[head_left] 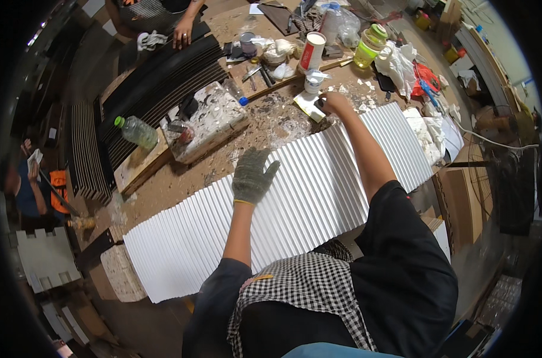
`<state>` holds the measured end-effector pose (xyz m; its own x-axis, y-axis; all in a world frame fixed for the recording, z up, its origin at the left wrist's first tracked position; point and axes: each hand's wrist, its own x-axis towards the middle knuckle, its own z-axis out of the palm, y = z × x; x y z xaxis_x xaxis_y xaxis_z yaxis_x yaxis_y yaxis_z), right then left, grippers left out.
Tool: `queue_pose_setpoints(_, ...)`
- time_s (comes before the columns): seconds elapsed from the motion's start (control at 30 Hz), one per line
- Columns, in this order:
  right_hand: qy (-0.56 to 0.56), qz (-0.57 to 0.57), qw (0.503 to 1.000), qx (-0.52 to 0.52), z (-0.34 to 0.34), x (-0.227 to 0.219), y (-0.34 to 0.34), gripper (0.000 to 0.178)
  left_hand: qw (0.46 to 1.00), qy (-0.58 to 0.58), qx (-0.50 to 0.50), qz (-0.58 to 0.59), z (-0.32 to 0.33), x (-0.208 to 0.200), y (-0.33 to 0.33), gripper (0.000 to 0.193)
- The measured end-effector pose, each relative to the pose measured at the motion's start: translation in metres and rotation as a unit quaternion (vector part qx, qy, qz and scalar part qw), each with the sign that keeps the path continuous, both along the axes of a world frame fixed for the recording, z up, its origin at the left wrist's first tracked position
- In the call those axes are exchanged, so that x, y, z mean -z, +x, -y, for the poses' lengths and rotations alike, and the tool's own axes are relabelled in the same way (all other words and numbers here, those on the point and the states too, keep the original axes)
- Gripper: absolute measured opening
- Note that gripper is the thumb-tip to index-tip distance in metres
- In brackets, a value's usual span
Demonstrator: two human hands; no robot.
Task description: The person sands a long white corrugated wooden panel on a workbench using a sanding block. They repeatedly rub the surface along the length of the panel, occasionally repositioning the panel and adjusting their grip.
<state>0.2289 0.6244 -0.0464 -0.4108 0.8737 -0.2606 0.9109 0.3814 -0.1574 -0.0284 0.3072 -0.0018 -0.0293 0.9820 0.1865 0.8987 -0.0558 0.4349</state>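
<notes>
A long white ribbed panel (307, 185) lies slantwise in front of me, from lower left to upper right. My left hand (253, 173), in a grey-green knitted glove, rests on its far edge with fingers stretched out. Reaching across the panel, my bare right hand (335, 104) has its fingers closed around something small and dark. That thing is mostly hidden, so its kind cannot be told. Just beside these fingers is a white and yellow flat piece (310, 107) on the bench. A small white tub (313, 81) with a flat tool across its top stands right behind it.
A stained white block (214, 122) and a green-capped bottle (138, 132) stand left of centre. Black slatted panels (163, 80) lie farther left, where another person's hand (183, 33) rests. A red and white canister (312, 52), a yellow-green bottle (369, 48) and crumpled paper (397, 64) crowd the back.
</notes>
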Motion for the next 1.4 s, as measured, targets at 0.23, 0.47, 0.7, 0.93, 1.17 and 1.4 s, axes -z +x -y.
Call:
queue_pose_setpoints(0.23, 0.122, -0.08, 0.986, 0.081, 0.014, 0.069, -0.032, 0.027, 0.999, -0.008, 0.012, 0.042, 0.005, 0.002, -0.001, 0.062)
queue_pose_setpoints(0.47, 0.13, 0.02, 0.989, 0.073, -0.024, 0.105, -0.01, 0.023, 0.961, -0.03, 0.011, 0.275, 0.005, -0.034, -0.012, 0.083)
queue_pose_setpoints(0.7, 0.06, 0.058, 0.995, 0.059, -0.036, 0.096, -0.004, 0.034, 0.919, -0.027, -0.04, 0.391, 0.057, -0.056, -0.039, 0.087)
queue_pose_setpoints(0.93, 0.129, 0.065, 0.989, 0.014, -0.009, 0.066, -0.022, 0.019, 0.893, -0.039, -0.057, 0.445, 0.122, -0.082, -0.051, 0.09)
queue_pose_setpoints(1.17, -0.002, 0.086, 0.996, -0.04, -0.043, 0.072, 0.005, 0.034, 0.902, -0.031, 0.113, 0.417, 0.166, -0.147, -0.05, 0.094)
queue_pose_setpoints(1.4, -0.123, -0.333, 0.919, 0.172, -0.043, 0.035, 0.101, 0.051, 0.965, -0.053, 0.237, 0.095, 0.139, -0.16, -0.039, 0.098)
